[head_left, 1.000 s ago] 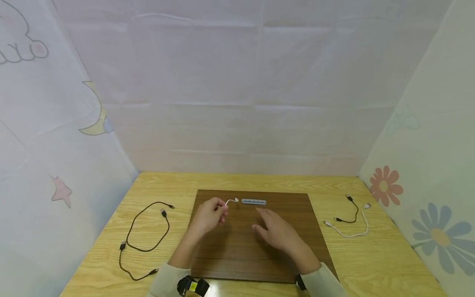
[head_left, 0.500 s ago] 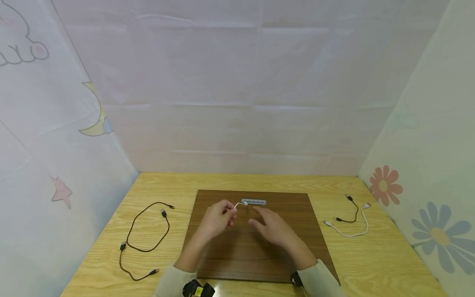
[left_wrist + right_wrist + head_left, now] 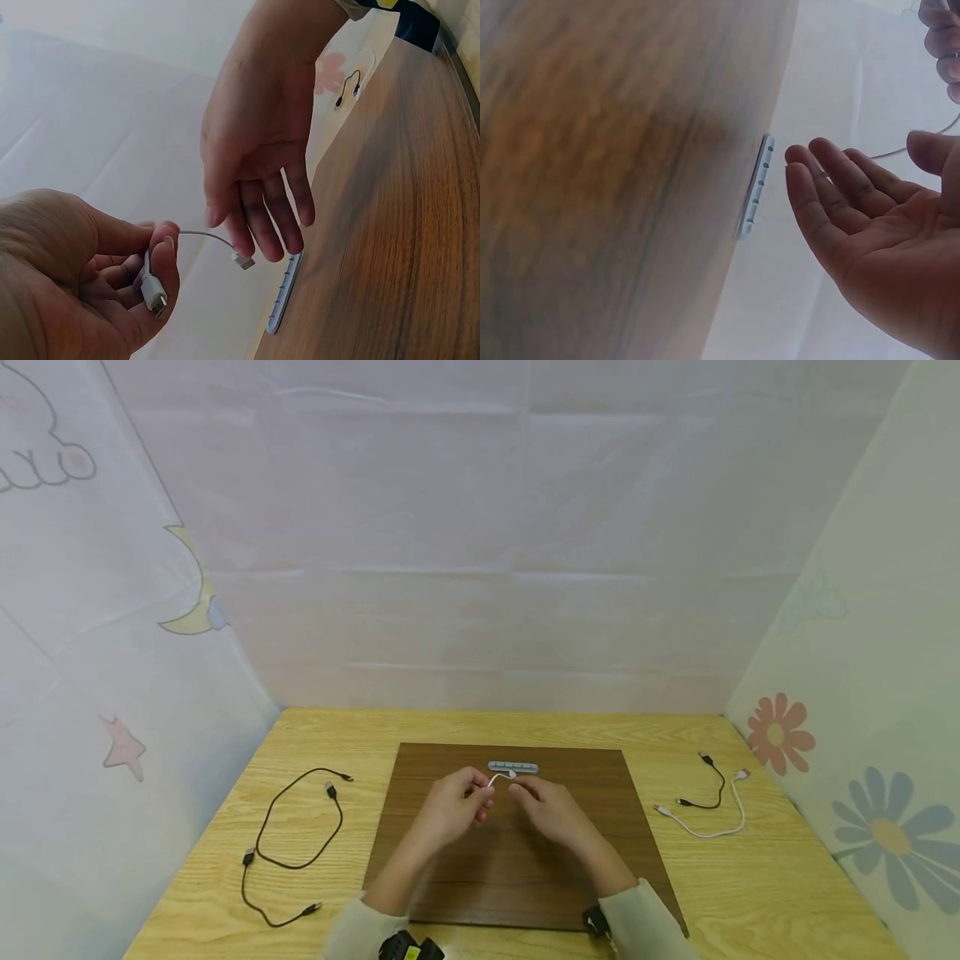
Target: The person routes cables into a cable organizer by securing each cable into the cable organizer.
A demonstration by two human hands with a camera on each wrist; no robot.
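Note:
A short white cable (image 3: 501, 776) is pinched between thumb and index finger of the left hand (image 3: 453, 807). In the left wrist view one white plug (image 3: 154, 295) hangs below those fingers, while the other plug (image 3: 243, 261) is at the fingertips of the right hand (image 3: 262, 150). The right hand (image 3: 553, 812) has relaxed, extended fingers; whether they touch that plug cannot be told. Just beyond both hands lies a grey-blue slotted cable holder (image 3: 513, 767) on the brown board; its notches face up in the right wrist view (image 3: 756, 187).
The brown board (image 3: 510, 885) lies on a light wooden table (image 3: 352, 727). Two black cables (image 3: 258, 818) rest at the left. At the right are a shorter black cable (image 3: 721, 789) and another white cable (image 3: 712, 836). Patterned cloth walls stand around.
The left hand has moved rightwards with the white cable, bringing its far plug in front of the holder and close to the right fingertips. The right hand has shifted slightly left.

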